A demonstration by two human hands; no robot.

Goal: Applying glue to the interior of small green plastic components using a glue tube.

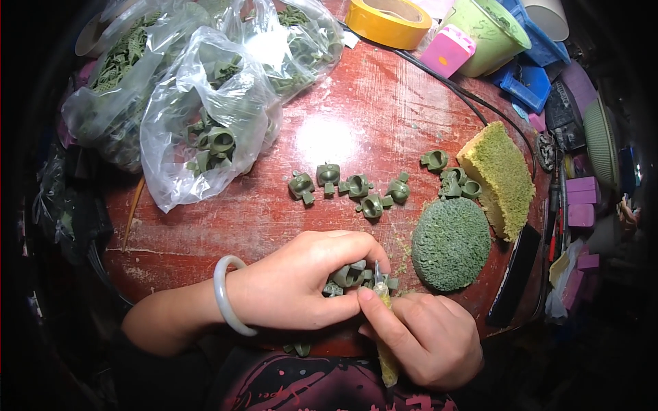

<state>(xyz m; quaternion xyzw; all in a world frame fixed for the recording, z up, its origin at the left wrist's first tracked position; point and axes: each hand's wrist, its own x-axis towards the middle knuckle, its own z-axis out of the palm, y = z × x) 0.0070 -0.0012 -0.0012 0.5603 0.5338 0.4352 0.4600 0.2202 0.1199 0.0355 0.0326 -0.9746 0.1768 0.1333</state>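
Observation:
My left hand (305,281), a pale bangle on its wrist, is closed around small dark green molded parts (351,275) near the table's front edge. How many it grips is partly hidden by the fingers. In my right hand (428,335) is a craft knife (384,301) with a yellowish wrapped handle, gripped with the index finger along it. The blade points away from me, beside the green parts and close to my left fingertips. Several similar green parts (357,185) lie loose on the table beyond my hands.
Clear plastic bags (219,116) of green parts fill the far left. At right are a round green scouring pad (451,244), a yellow-green sponge (504,181) and a black bar (514,274). Yellow tape (387,27), a pink box (447,51) and a green cup (490,38) stand behind.

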